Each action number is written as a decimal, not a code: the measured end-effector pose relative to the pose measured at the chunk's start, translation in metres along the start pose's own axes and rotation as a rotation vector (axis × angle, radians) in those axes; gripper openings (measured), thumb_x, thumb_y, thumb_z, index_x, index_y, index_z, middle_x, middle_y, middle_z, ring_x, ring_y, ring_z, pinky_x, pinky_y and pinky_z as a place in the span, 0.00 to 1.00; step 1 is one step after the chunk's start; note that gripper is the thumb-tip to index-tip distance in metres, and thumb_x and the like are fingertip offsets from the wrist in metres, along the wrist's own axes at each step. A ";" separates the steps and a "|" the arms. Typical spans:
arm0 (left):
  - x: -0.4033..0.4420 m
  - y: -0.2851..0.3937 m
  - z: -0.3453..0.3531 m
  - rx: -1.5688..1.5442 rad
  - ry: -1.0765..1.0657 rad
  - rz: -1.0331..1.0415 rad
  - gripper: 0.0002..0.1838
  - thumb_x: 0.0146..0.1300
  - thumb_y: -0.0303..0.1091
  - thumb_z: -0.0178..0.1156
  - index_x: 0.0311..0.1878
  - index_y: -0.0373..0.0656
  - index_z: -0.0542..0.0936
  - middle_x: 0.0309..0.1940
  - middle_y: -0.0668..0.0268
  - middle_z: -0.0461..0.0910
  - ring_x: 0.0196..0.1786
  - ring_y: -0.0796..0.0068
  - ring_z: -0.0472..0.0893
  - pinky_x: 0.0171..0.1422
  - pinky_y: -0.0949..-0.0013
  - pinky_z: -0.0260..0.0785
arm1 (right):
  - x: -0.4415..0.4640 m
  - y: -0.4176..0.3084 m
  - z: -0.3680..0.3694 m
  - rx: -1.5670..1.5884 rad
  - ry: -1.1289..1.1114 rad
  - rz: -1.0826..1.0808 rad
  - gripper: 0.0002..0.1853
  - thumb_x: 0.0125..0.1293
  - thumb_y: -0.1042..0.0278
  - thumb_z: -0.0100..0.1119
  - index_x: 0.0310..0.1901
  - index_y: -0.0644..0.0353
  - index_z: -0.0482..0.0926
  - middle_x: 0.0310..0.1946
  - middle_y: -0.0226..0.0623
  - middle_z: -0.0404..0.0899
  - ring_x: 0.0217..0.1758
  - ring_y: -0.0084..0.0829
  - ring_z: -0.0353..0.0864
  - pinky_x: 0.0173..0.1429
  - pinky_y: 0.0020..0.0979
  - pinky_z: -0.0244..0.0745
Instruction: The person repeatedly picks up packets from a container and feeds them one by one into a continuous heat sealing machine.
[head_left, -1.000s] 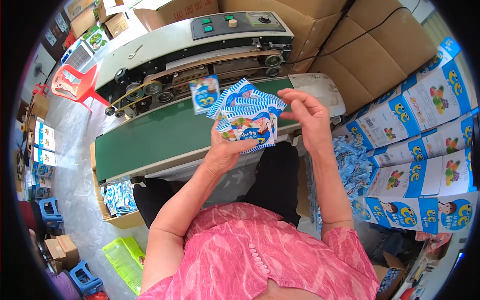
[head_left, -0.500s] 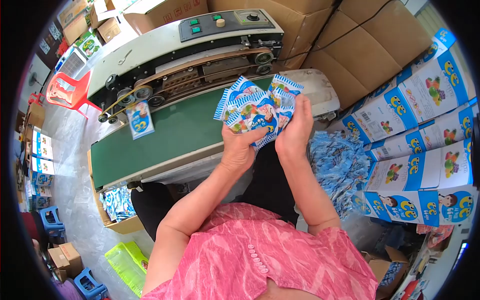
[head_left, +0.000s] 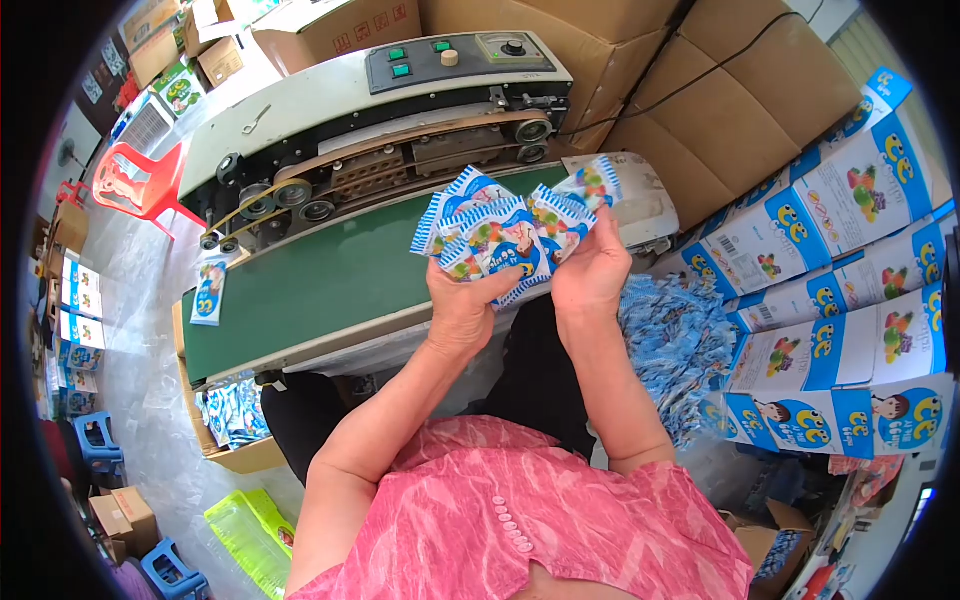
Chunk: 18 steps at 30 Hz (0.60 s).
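Observation:
Several small blue-and-white candy packets (head_left: 495, 238) with clear windows showing colourful contents are fanned out between my hands, above the green conveyor belt. My left hand (head_left: 465, 308) is closed around the lower left of the bunch, its thumb across the front packet. On the right side, my right hand (head_left: 592, 275) grips more of the packets, fingers behind them and partly hidden. One single packet (head_left: 208, 292) lies near the left end of the green belt (head_left: 330, 290), beyond the rollers of the band sealing machine (head_left: 380, 120).
A pile of blue packets (head_left: 675, 350) sits to my right, beside printed boxes (head_left: 830, 340). Under the belt's left end, a carton (head_left: 235, 420) holds more packets. Large brown cartons (head_left: 735, 120) stand behind the machine; a red chair (head_left: 140, 185) is at left.
The single packet has travelled left along the belt, away from the sealing rollers. My hands have shifted slightly left, and the packets in them are spread wider apart.

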<state>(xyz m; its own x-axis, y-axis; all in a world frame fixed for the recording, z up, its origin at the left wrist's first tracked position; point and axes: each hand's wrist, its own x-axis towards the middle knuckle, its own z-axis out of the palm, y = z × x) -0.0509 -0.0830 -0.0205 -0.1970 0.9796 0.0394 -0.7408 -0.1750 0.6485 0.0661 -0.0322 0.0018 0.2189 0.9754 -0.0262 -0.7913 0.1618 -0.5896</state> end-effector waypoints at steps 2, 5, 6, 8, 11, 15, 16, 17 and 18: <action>0.000 0.003 0.000 -0.005 0.001 0.010 0.35 0.40 0.08 0.66 0.56 0.40 0.71 0.47 0.62 0.79 0.49 0.67 0.82 0.53 0.63 0.78 | 0.013 -0.007 -0.006 -0.035 -0.033 -0.055 0.08 0.70 0.69 0.50 0.45 0.64 0.73 0.46 0.38 0.78 0.50 0.29 0.78 0.57 0.36 0.73; -0.009 0.013 -0.002 0.019 0.021 0.024 0.35 0.40 0.08 0.66 0.55 0.40 0.72 0.47 0.62 0.80 0.49 0.67 0.82 0.54 0.63 0.78 | 0.048 -0.011 -0.027 -0.161 -0.048 -0.068 0.09 0.69 0.71 0.52 0.46 0.66 0.73 0.46 0.41 0.78 0.49 0.29 0.78 0.54 0.34 0.74; -0.012 0.015 -0.004 0.020 0.022 0.023 0.35 0.40 0.08 0.66 0.55 0.40 0.72 0.47 0.62 0.80 0.49 0.67 0.82 0.54 0.63 0.78 | 0.065 -0.010 -0.037 -0.272 -0.046 -0.053 0.10 0.67 0.72 0.54 0.46 0.67 0.73 0.46 0.42 0.79 0.49 0.29 0.78 0.52 0.32 0.74; -0.015 0.019 -0.007 0.012 0.033 -0.018 0.35 0.40 0.07 0.65 0.55 0.40 0.72 0.47 0.62 0.80 0.49 0.67 0.82 0.53 0.63 0.78 | 0.093 -0.008 -0.047 -0.383 -0.043 -0.035 0.11 0.66 0.72 0.55 0.47 0.69 0.73 0.45 0.44 0.79 0.48 0.29 0.79 0.50 0.31 0.75; -0.018 0.023 -0.008 0.013 0.046 -0.036 0.34 0.40 0.07 0.65 0.55 0.40 0.72 0.46 0.62 0.80 0.49 0.66 0.82 0.53 0.63 0.78 | 0.125 -0.001 -0.045 -0.759 -0.083 -0.021 0.12 0.62 0.75 0.59 0.45 0.70 0.73 0.42 0.44 0.80 0.44 0.27 0.79 0.46 0.29 0.75; -0.018 0.029 -0.011 0.024 0.058 -0.029 0.34 0.41 0.07 0.65 0.55 0.40 0.72 0.46 0.62 0.80 0.49 0.66 0.82 0.53 0.62 0.78 | 0.134 0.008 -0.034 -1.047 -0.180 -0.075 0.12 0.62 0.79 0.57 0.47 0.69 0.72 0.40 0.41 0.80 0.37 0.26 0.81 0.42 0.28 0.79; -0.018 0.030 -0.012 0.031 0.057 -0.026 0.34 0.41 0.07 0.65 0.55 0.40 0.72 0.46 0.62 0.80 0.49 0.66 0.82 0.53 0.63 0.78 | 0.134 0.012 -0.032 -1.047 -0.179 -0.070 0.12 0.62 0.79 0.57 0.47 0.69 0.72 0.40 0.41 0.80 0.37 0.26 0.81 0.42 0.28 0.79; -0.019 0.030 -0.014 0.039 0.056 -0.026 0.34 0.41 0.08 0.65 0.55 0.40 0.72 0.46 0.62 0.80 0.49 0.66 0.82 0.53 0.63 0.78 | 0.132 0.019 -0.031 -1.077 -0.219 -0.124 0.12 0.62 0.78 0.58 0.47 0.69 0.72 0.39 0.40 0.81 0.37 0.26 0.81 0.42 0.27 0.78; -0.020 0.030 -0.014 0.042 0.059 -0.030 0.34 0.41 0.08 0.65 0.55 0.40 0.72 0.46 0.62 0.80 0.49 0.66 0.82 0.53 0.63 0.78 | 0.130 0.025 -0.029 -1.105 -0.260 -0.178 0.12 0.62 0.78 0.58 0.46 0.69 0.73 0.39 0.40 0.81 0.37 0.25 0.81 0.42 0.27 0.78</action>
<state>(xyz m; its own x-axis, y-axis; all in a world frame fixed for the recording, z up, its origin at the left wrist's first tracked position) -0.0787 -0.1090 -0.0124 -0.2139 0.9765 -0.0249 -0.7196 -0.1403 0.6801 0.0916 0.0946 -0.0402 0.0510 0.9740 0.2207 0.2005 0.2065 -0.9577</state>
